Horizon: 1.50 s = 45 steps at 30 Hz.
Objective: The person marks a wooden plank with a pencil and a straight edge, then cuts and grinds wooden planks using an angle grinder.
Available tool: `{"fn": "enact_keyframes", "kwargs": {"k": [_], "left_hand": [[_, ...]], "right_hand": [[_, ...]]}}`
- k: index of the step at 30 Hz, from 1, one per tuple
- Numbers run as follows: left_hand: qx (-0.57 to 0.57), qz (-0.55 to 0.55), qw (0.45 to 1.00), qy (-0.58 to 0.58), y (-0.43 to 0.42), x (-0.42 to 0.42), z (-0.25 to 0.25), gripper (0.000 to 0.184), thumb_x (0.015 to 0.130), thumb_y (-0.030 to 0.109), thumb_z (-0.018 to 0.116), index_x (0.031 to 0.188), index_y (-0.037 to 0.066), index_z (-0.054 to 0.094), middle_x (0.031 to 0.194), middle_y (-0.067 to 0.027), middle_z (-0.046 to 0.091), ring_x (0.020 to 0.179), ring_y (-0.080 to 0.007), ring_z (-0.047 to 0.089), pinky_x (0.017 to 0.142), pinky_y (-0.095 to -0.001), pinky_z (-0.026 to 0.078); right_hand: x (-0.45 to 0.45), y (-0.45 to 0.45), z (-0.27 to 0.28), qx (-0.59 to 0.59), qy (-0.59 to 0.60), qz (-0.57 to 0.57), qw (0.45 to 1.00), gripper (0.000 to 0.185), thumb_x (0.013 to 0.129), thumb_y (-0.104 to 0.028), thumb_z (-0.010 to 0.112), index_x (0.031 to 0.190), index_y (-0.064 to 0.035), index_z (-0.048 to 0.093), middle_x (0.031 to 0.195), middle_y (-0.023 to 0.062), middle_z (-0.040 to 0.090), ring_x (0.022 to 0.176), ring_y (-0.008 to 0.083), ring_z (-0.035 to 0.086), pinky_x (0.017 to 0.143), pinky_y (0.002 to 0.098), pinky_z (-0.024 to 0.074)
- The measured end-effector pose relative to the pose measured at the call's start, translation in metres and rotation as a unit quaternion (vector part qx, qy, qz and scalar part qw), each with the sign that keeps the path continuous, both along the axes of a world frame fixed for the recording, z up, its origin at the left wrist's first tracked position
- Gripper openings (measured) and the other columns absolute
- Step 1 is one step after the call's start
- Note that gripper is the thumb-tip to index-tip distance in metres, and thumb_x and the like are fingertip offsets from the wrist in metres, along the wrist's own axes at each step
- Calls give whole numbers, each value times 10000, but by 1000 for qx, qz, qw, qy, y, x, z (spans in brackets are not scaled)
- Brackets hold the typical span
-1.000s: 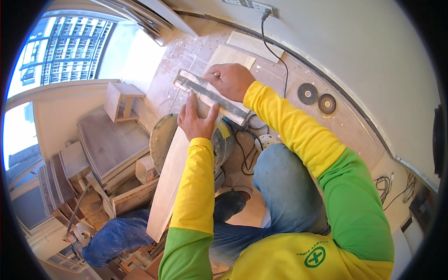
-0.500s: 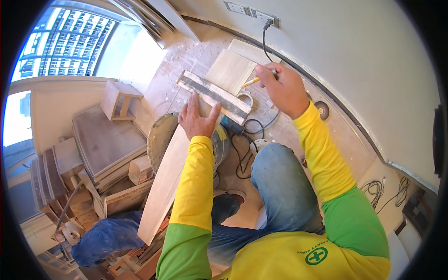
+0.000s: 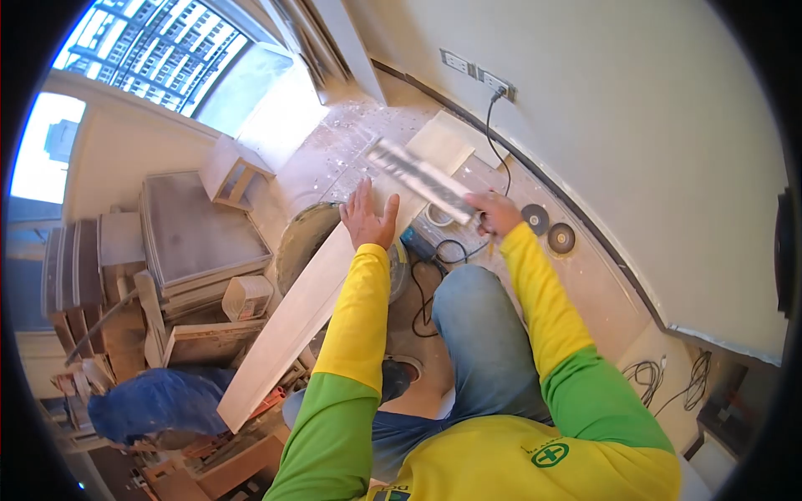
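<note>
A long pale wooden board [image 3: 288, 330] slants across a round bucket-like support [image 3: 301, 246] in front of me. On its far end rests my left hand [image 3: 368, 221], fingers spread, gripping nothing. My right hand [image 3: 499, 215] is closed around the near end of a flat bar with a dark central band [image 3: 418, 179], blurred by motion and raised beyond the board's end. A pencil [image 3: 491, 248] pokes out below the right hand. Beneath the bar, a roll of tape [image 3: 438, 215] lies on the floor, with a blue power tool [image 3: 418, 244] closer to the board.
Two grinding discs [image 3: 561, 238] lie by the wall at right. A black cord [image 3: 493, 125] runs from the wall socket. Stacked panels [image 3: 205, 230], a small wooden box frame [image 3: 236, 173] and a blue bag [image 3: 159, 405] fill the left side. Flat sheets [image 3: 443, 138] lie ahead.
The bar has left the board's end and my left hand; my right hand now grips it, swinging it right. My left hand has flattened on the board. The pencil has turned downward.
</note>
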<state>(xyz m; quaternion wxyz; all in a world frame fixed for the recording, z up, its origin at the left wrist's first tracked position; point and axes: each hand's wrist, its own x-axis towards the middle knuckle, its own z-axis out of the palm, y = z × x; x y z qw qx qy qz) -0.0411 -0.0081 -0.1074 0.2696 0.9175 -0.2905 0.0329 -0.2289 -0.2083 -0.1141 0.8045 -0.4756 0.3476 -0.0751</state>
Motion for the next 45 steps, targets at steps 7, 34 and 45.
{"fn": "enact_keyframes", "kwargs": {"k": [7,34,45], "left_hand": [[-18,-37,999,2,18,-7,-4,813,918,622,550,1517,92,403,1583,-156,377,1481,-333,300,1231,-551,58],[-140,226,950,163,428,-83,71,673,946,353,691,1495,49,448,1518,-180,473,1412,-314,439,1128,-414,357],[-279,284,881,256,447,-79,55,721,940,347,685,1508,0,407,1498,-212,476,1388,-303,463,1090,-375,397]], "right_hand": [[-202,-41,-24,53,-41,-146,987,381,923,-362,737,1165,-108,588,694,-48,517,430,63,365,446,274,389],[-495,-49,-182,-22,400,-206,893,542,921,-513,666,1084,3,695,748,120,635,550,239,598,506,396,546],[-410,-29,-207,-44,492,-150,856,180,882,-250,657,895,-72,642,703,85,605,542,243,585,481,453,491]]}}
